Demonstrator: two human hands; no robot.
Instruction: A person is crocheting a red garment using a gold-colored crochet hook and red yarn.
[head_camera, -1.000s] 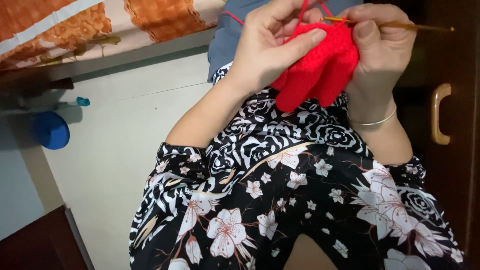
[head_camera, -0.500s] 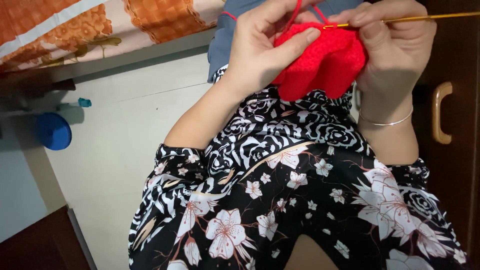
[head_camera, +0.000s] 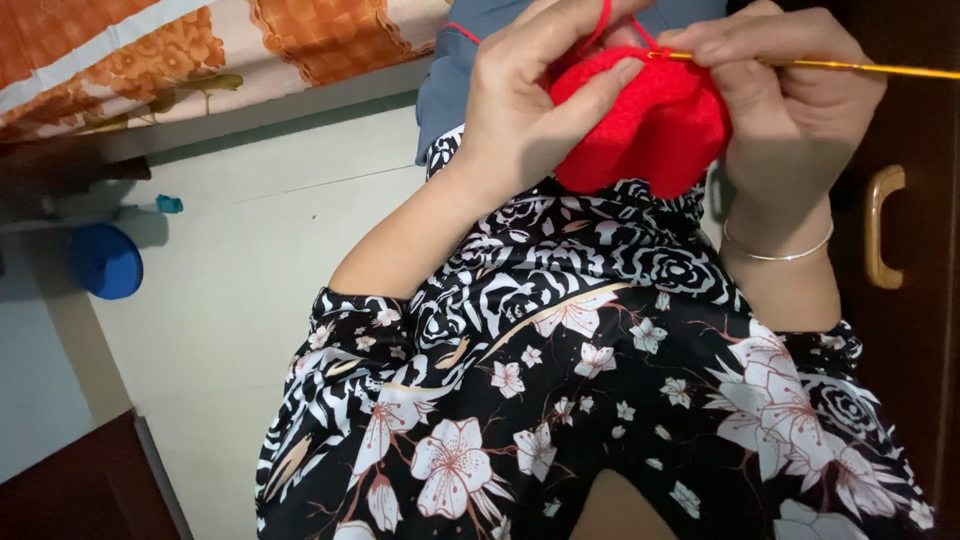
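Pinching a thin golden crochet hook (head_camera: 850, 67) between thumb and fingers, the right hand (head_camera: 790, 110) sits at the far right of the lap, closed narrowly round the shaft. The hook's long axis runs almost level from right to left, its free end reaching out past the hand towards a dark cabinet door with a brass handle (head_camera: 882, 228), its working tip buried at the top edge of the red crocheted piece (head_camera: 640, 125). That piece lies directly left of the right hand, touching it, and the left hand (head_camera: 530, 110) wraps it from the other side, thumb laid across the front and fingers curled behind, with a strand of red yarn (head_camera: 600, 22) rising over them. Both hands meet on the piece, well above the black floral dress (head_camera: 600, 400). Far left, a blue round object (head_camera: 105, 262) rests by a pale floor (head_camera: 250, 300), under an orange patterned bedsheet (head_camera: 200, 50).
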